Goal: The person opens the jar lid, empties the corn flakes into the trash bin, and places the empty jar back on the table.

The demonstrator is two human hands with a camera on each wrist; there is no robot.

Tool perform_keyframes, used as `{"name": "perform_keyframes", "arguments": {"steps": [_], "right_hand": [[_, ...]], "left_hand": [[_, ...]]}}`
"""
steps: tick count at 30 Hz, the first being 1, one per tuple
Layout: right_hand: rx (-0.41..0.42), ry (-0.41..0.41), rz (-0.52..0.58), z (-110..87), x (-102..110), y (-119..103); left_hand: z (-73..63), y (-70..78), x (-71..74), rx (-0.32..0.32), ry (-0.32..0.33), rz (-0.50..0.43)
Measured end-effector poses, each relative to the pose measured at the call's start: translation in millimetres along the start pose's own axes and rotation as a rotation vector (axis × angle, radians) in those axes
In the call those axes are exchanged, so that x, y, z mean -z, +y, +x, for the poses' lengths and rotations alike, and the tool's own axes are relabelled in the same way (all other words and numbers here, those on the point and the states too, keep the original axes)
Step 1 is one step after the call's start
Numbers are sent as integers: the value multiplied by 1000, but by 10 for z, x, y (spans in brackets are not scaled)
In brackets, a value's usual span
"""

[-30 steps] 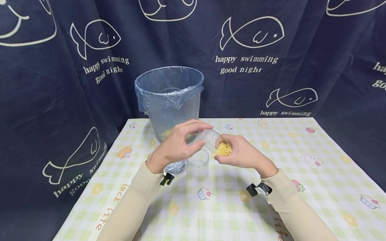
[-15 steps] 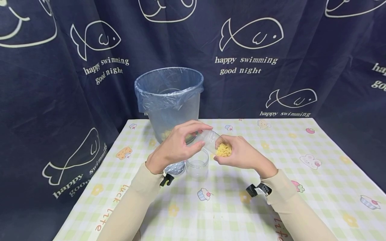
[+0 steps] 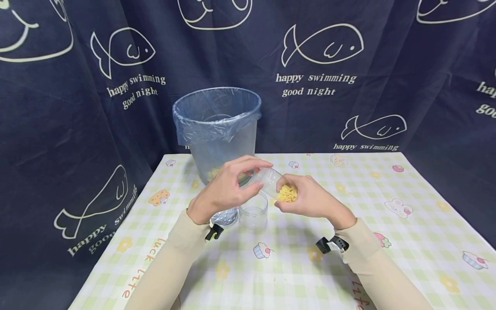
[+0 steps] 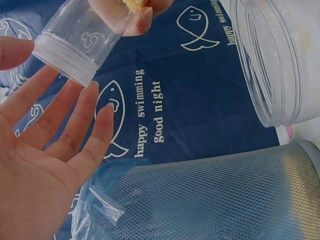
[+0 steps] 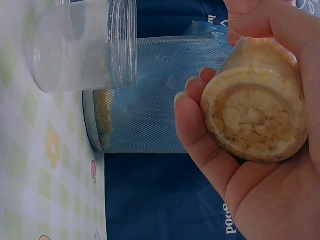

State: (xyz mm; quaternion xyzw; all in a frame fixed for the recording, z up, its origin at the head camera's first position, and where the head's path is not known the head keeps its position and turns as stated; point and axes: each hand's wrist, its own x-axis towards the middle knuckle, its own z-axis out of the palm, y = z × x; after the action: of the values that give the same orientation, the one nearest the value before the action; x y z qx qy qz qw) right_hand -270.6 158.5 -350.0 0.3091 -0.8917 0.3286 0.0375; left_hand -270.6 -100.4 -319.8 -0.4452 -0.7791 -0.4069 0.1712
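My right hand grips the body of a clear plastic jar, held tilted above the table. Yellow crumbly pieces are gathered at the jar's base, and the right wrist view shows them through its round bottom. At the jar's upper-left end, my left hand pinches a translucent lid between thumb and fingertips. Below the hands an open clear jar stands upright on the table. Beside that jar lies a silver, dimpled round piece, partly hidden by my left wrist.
Behind my left hand stands a mesh bin lined with a blue plastic bag. Yellow bits show through its lower wall. The table has a checked cloth, and a dark blue curtain hangs behind it.
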Motion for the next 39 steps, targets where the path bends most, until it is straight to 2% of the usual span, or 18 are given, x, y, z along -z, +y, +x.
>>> {"name": "perform_keyframes", "arguments": {"steps": [39], "right_hand": [[-7, -4, -1, 4, -11, 13]], "left_hand": [[3, -2, 4, 19, -5, 16]]}}
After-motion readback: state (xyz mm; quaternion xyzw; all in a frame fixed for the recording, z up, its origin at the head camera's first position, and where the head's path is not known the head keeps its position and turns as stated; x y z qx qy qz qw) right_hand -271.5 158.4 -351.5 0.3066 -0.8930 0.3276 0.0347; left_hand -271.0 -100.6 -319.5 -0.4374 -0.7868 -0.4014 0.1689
